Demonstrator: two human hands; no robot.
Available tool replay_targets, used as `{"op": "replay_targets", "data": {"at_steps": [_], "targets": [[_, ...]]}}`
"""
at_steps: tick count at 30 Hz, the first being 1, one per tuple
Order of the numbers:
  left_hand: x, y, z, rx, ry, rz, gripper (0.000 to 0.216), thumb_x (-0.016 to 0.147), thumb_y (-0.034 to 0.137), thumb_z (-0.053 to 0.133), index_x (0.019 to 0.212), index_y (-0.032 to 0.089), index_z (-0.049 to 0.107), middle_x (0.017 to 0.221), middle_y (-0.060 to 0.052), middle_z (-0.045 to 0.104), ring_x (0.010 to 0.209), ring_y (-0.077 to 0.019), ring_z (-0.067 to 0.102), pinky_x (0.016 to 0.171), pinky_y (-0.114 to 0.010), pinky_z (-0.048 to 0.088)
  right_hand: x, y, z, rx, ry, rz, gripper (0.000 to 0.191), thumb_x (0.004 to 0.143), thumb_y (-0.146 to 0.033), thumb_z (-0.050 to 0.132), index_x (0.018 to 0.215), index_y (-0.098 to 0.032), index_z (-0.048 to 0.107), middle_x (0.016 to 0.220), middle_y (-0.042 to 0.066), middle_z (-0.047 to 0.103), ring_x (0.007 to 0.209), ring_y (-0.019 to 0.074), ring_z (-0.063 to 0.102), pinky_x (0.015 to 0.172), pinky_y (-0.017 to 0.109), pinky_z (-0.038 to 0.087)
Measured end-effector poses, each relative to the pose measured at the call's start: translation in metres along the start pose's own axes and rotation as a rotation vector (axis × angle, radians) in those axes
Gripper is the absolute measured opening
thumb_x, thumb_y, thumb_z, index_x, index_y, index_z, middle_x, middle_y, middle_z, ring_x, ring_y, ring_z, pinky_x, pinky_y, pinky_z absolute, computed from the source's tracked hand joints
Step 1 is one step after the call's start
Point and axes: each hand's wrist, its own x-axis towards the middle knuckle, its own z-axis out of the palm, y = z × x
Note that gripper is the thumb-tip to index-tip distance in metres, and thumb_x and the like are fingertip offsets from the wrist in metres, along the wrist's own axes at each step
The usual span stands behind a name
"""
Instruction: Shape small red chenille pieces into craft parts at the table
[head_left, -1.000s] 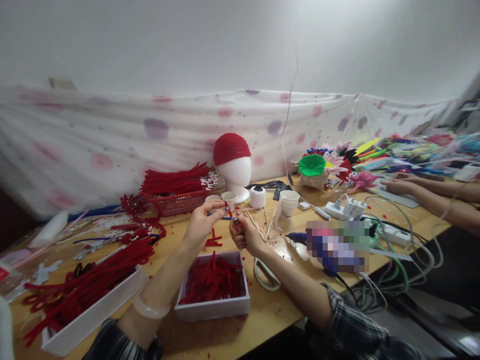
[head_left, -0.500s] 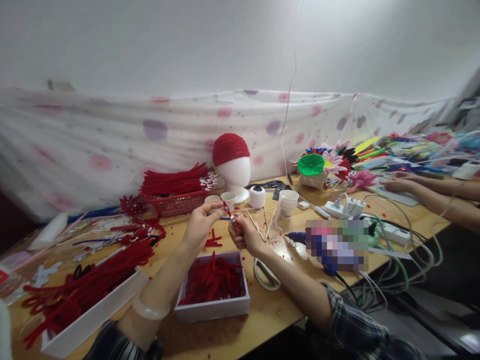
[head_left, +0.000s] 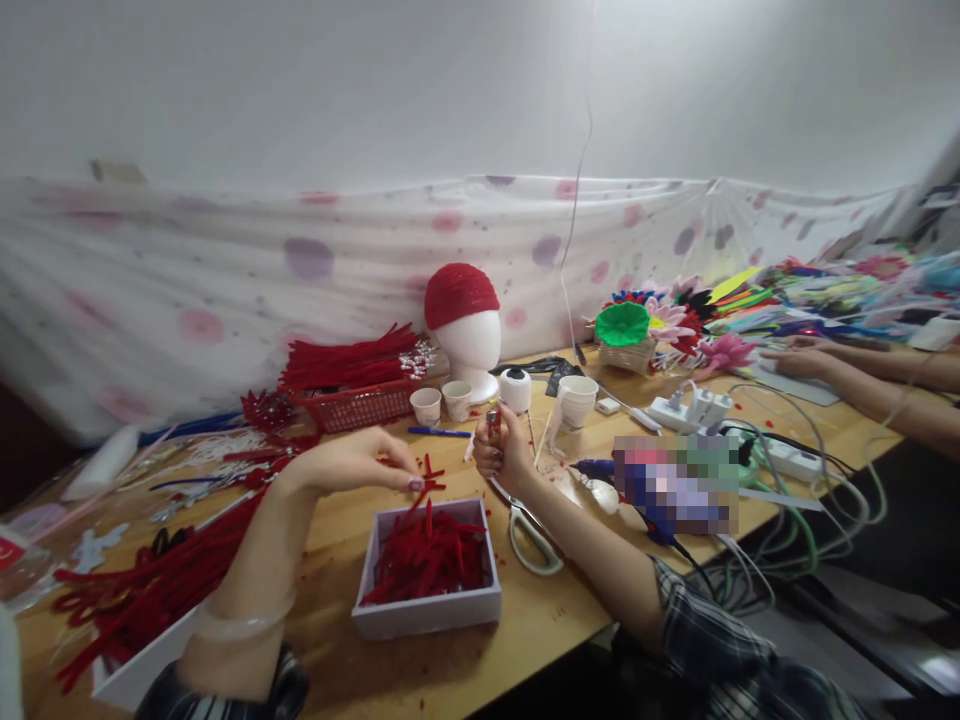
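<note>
Left hand [head_left: 352, 465]: fingers pinched on a red pipe-cleaner piece [head_left: 424, 478], just above the far rim of the small box [head_left: 427, 612].
Right hand [head_left: 504, 455]: clenched around a lighter [head_left: 493, 424], held upright over the surface [head_left: 540, 620].
Technique: judged best to grip one piece only, by its end, clear of the lighter top.
Near right: scissors [head_left: 531, 530].

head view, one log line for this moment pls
left hand: fingertips at red pieces on table | right hand: gripping lighter upright | white box: red pieces inside | scissors: on table

Craft workshop: worktable [head_left: 540, 620] strewn with pipe cleaners [head_left: 345, 362], handmade flowers [head_left: 660, 325].
</note>
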Motion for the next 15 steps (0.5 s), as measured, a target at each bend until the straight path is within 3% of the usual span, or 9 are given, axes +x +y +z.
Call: {"op": "replay_targets", "data": {"at_steps": [2, 3, 5, 7, 11, 15], "targets": [[-0.001, -0.011, -0.008, 0.115, -0.01, -0.085, 0.018, 0.07, 0.036, 0.068, 0.067, 0.02, 0.077, 0.075, -0.006, 0.076, 0.074, -0.0223, 0.068, 0.072, -0.028, 0.048, 0.002, 0.001, -0.003, 0.002, -0.002, 0.007, 0.055, 0.083, -0.069, 0.037, 0.057, -0.021, 0.04, 0.036, -0.01, 0.022, 0.034, 0.0061, 0.01, 0.033, 0.019, 0.008], [0.004, -0.019, -0.008, 0.166, 0.069, -0.127, 0.02, 0.072, 0.034, 0.063, 0.066, 0.02, 0.076, 0.072, -0.006, 0.076, 0.07, -0.0222, 0.068, 0.068, -0.028, 0.048, 0.004, 0.002, -0.004, -0.001, 0.001, 0.015, 0.054, 0.083, -0.067, 0.036, 0.057, -0.021, 0.04, 0.036, -0.01, 0.022, 0.033, 0.0062, 0.01, 0.033, 0.019, 0.008], [0.021, -0.035, -0.004, 0.364, 0.365, -0.174, 0.024, 0.074, 0.029, 0.057, 0.062, 0.019, 0.074, 0.064, -0.007, 0.074, 0.064, -0.0223, 0.068, 0.062, -0.027, 0.046, 0.006, 0.003, -0.006, -0.014, 0.01, 0.033, 0.053, 0.084, -0.066, 0.036, 0.057, -0.021, 0.04, 0.036, -0.01, 0.021, 0.033, 0.0064, 0.009, 0.033, 0.019, 0.007], [0.043, -0.051, 0.008, 0.43, 0.487, -0.153, 0.022, 0.075, 0.023, 0.055, 0.075, 0.017, 0.076, 0.076, -0.01, 0.076, 0.074, -0.0239, 0.068, 0.067, -0.028, 0.045, 0.007, 0.004, -0.008, -0.029, 0.015, 0.045, 0.053, 0.084, -0.066, 0.036, 0.057, -0.021, 0.041, 0.036, -0.01, 0.021, 0.034, 0.0065, 0.009, 0.033, 0.019, 0.007], [0.072, -0.074, 0.032, 0.461, 0.51, -0.099, 0.027, 0.075, 0.02, 0.057, 0.094, 0.016, 0.075, 0.088, -0.012, 0.076, 0.078, -0.0225, 0.067, 0.069, -0.027, 0.044, 0.007, 0.005, -0.009, -0.034, -0.012, 0.073, 0.055, 0.083, -0.068, 0.035, 0.057, -0.02, 0.043, 0.037, -0.01, 0.021, 0.035, 0.0069, 0.008, 0.034, 0.019, 0.007], [0.077, -0.084, 0.042, 0.484, 0.449, -0.082, 0.021, 0.069, 0.013, 0.059, 0.08, 0.018, 0.076, 0.083, -0.009, 0.076, 0.076, -0.021, 0.067, 0.068, -0.025, 0.043, 0.006, 0.006, -0.007, -0.01, -0.072, 0.09, 0.059, 0.085, -0.069, 0.031, 0.059, -0.019, 0.046, 0.04, -0.009, 0.023, 0.036, 0.0076, 0.012, 0.036, 0.02, 0.012]]}}
